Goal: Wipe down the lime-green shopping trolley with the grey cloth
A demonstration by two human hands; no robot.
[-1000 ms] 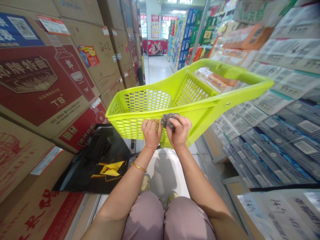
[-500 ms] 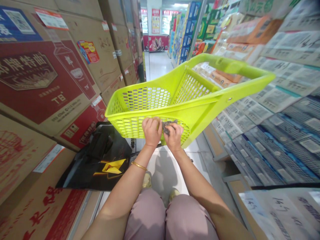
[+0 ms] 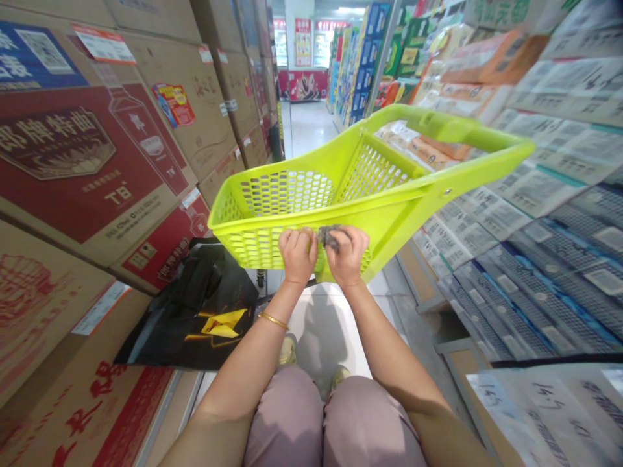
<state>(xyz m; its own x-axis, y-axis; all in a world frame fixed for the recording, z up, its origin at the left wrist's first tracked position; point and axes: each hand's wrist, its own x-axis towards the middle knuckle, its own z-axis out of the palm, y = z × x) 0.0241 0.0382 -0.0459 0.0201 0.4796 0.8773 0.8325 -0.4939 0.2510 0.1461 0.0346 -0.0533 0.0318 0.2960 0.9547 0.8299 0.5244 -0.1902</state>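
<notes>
1. Two bare hands are at work. The left hand (image 3: 298, 254) has its fingers curled against the near perforated wall of the basket; whether they hook through the holes cannot be told.
2. The right hand (image 3: 348, 254), just beside it, pinches one grey fibrous wad (image 3: 331, 237) between thumb and fingers, at that same wall.
3. One lime-green plastic shopping cart (image 3: 399, 220) stands crosswise in the aisle before the person's knees, its one loop handle (image 3: 506, 159) at the right end. One slotted panel (image 3: 372, 175) slopes inside, one bolt (image 3: 448, 192) shows below the handle, and one caster (image 3: 261, 280) is visible underneath.
4. One gold bangle (image 3: 272, 320) circles the left wrist.
5. Two yellowish shoes, left (image 3: 288, 349) and right (image 3: 339, 375), show beyond two mauve trouser knees (image 3: 285, 415).
6. One black bag (image 3: 160, 331) with one yellow patch (image 3: 224, 324) lies beside printed cartons (image 3: 73, 136), too many to count surely.
7. Opposite, plastic-wrapped packs (image 3: 564, 155) are stacked in rows.
</notes>
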